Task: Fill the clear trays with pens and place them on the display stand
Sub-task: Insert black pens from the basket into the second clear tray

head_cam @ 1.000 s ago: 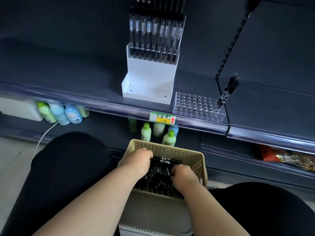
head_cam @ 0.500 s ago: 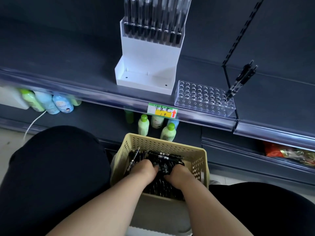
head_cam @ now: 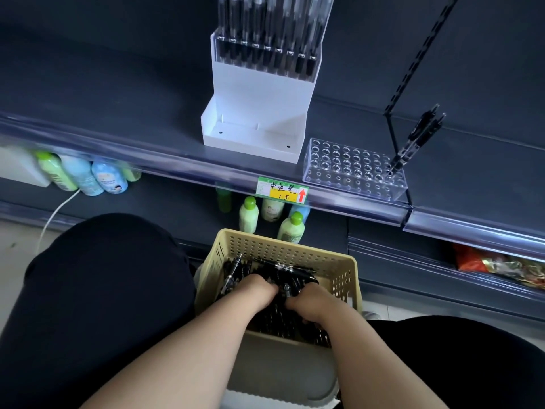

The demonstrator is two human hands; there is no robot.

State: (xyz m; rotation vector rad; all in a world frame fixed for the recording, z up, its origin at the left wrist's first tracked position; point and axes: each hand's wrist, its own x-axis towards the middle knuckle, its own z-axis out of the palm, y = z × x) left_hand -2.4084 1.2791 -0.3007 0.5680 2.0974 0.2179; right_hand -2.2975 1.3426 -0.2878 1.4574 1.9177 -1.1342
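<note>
L hand (head_cam: 256,293) and R hand (head_cam: 313,302): both knuckles-up inside basket (head_cam: 345,280), at 6 o'clock of frame ctr, fingers curled down into loose pens (head_cam: 295,271). Fingertips buried; cannot tell whether either grips a pen. Hands nearly touching, one pen tip between them. Clear tray (head_cam: 348,175): on shelf edge at 1 o'clock of basket, two upright pens (head_cam: 413,144) leaning in its 3 o'clock end, other holes vacant. Display stand (head_cam: 256,113): just beside tray at its 10 o'clock; filled tray (head_cam: 265,51) on upper tier.
</note>
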